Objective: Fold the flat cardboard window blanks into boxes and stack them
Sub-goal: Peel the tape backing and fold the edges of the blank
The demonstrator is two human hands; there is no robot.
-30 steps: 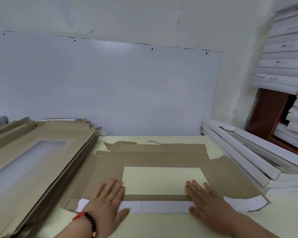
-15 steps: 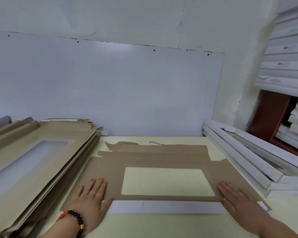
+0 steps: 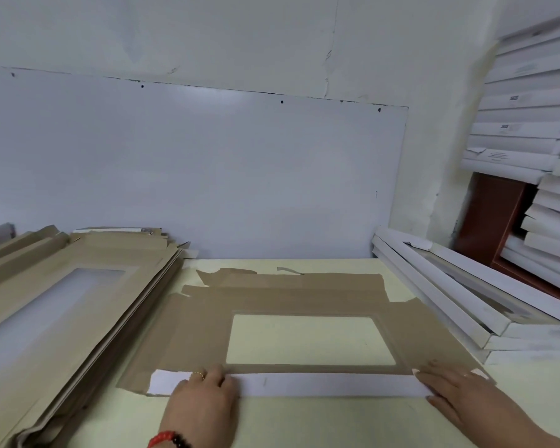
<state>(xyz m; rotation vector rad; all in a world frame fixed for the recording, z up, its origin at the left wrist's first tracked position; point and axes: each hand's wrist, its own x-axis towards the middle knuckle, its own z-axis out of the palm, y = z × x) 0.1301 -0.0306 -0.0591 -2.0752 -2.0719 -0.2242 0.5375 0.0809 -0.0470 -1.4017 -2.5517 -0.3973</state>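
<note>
A flat brown cardboard blank (image 3: 291, 295) with a rectangular window lies on the pale yellow table (image 3: 320, 425). Its near flap (image 3: 330, 384) is folded over and shows its white side as a long strip. My left hand (image 3: 204, 399), with a red and black bead bracelet at the wrist, presses on the left part of that strip. My right hand (image 3: 459, 394) lies flat on the strip's right end and the blank's near right corner.
A thick pile of flat brown window blanks (image 3: 62, 318) slopes along the left. Folded white boxes (image 3: 466, 305) lean at the table's right edge. More white boxes (image 3: 530, 124) are stacked high at far right. A grey panel (image 3: 207, 173) backs the table.
My hands slid apart along the folded white flap. My left hand then came back right onto the strip, baring its left end. My right hand stays at the right end.
</note>
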